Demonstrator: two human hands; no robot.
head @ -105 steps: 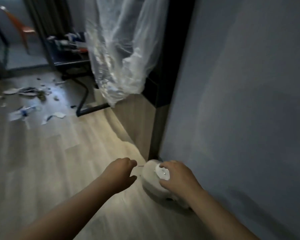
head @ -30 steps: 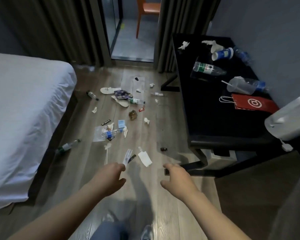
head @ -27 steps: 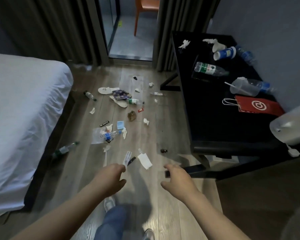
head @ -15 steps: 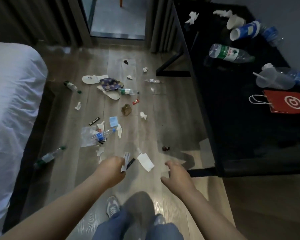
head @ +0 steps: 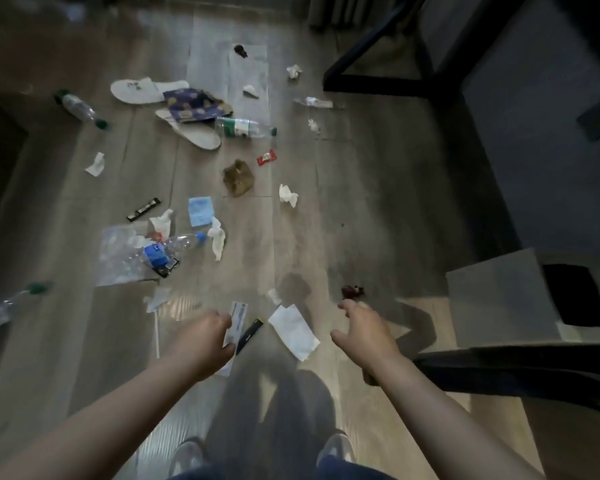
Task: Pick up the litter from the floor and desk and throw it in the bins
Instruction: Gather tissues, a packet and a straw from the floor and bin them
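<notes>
Now, left hand: lower, curled over paper strip; hold unclear.
Right hand: lower, fingers apart.
White paper: between the hands, nearer; good first pick.

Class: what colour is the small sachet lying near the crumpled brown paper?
The sachet is red, seen in the head view.

Open lane down the floor
Bare floorboards run between the plastic bottle clutter at left and the black desk frame at right.
</notes>
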